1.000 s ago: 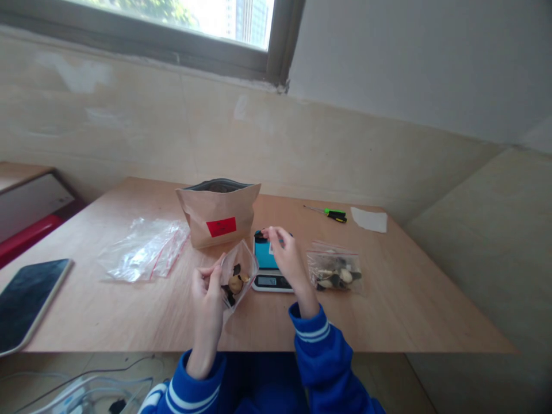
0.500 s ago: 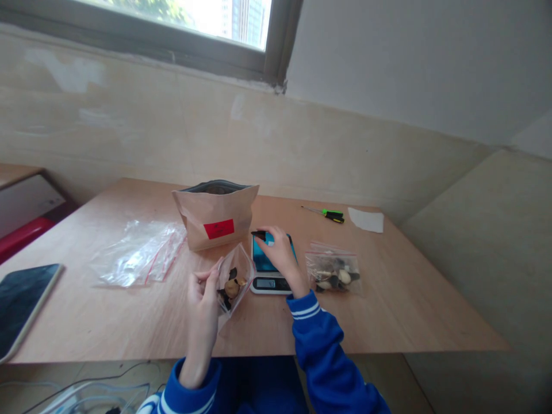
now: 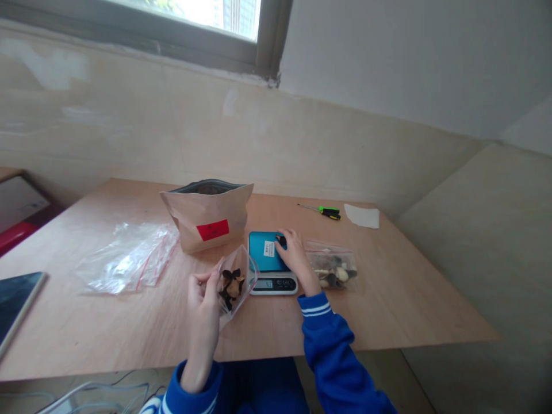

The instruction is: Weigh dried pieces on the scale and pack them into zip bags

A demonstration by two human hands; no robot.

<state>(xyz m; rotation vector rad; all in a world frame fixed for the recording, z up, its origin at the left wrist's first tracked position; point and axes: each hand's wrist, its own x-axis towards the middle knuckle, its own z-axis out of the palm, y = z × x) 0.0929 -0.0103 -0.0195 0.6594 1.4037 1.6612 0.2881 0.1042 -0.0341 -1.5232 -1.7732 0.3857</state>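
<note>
Clear plastic zip bag [image 3: 236, 280] of dark and tan pieces [image 3: 232, 286], held tilted in the left hand [image 3: 202, 310] at 9 o'clock from a digital scale [image 3: 273, 283].
That grip is closed on the bag's upper edge. The right hand [image 3: 295, 256] lies curled on a teal pack [image 3: 263, 251] atop the scale, a dark piece [image 3: 281, 241] at its fingertips; whether it's held, I cannot tell. More tilt could spill pieces onto the bench [image 3: 86, 328]; a knock could shift the pack off the scale.
</note>
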